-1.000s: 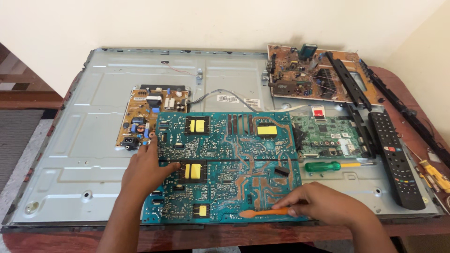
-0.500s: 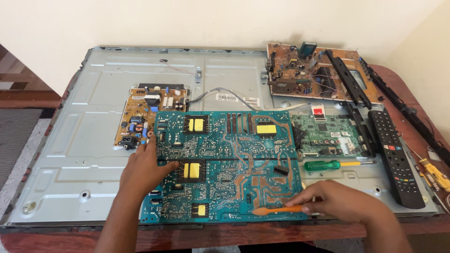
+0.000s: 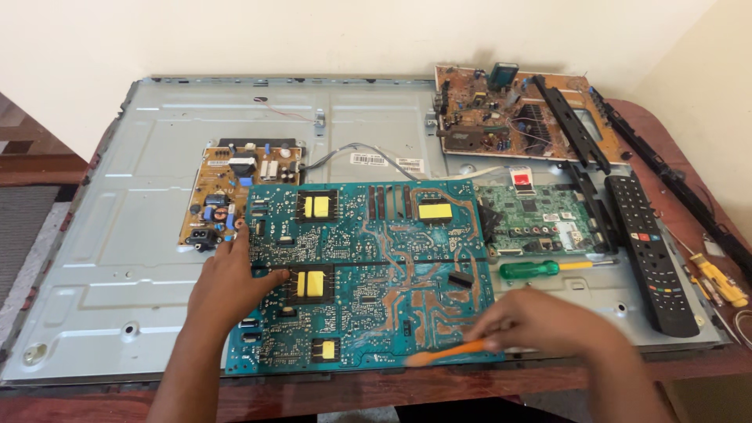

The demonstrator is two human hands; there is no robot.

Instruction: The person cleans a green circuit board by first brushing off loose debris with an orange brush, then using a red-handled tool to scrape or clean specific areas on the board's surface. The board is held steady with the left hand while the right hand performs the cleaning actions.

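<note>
Nearest the camera, the right hand (image 3: 540, 321) is blurred, its fingers pinched together around an orange tool (image 3: 446, 352) whose flattened tip lies against the near edge of the teal circuit board (image 3: 376, 266). The left hand (image 3: 231, 278) rests flat on the board's left side, fingers spread, with the thumb pointing toward a yellow-topped black component (image 3: 307, 283) near the middle. That board is large and rectangular, lying flat on the grey metal panel (image 3: 117, 251) that covers most of the desk (image 3: 689, 360), with its near edge close to the desk's front. Its surface is teal green with pale printed markings, copper-coloured traces on the right half, and four black blocks with bright yellow tops.

Just beyond its right edge lies a green-handled screwdriver (image 3: 540, 269) with a yellow collar. Past that sits a smaller green board (image 3: 536, 219), carrying a small white and red label (image 3: 521, 178) at its far edge. At the far left of the teal board, partly under it, is a tan board (image 3: 227, 192) with blue and black parts. A black remote control (image 3: 648, 251) lies lengthwise at the right, with a yellow-handled tool (image 3: 717, 278) beside it on the dark red desk. On the metal panel behind the teal board, two white rectangular stickers (image 3: 384, 162) sit beside a grey cable. Farthest off, a brown board (image 3: 509, 117) rests at the back right with black strips (image 3: 572, 125) across it.
</note>
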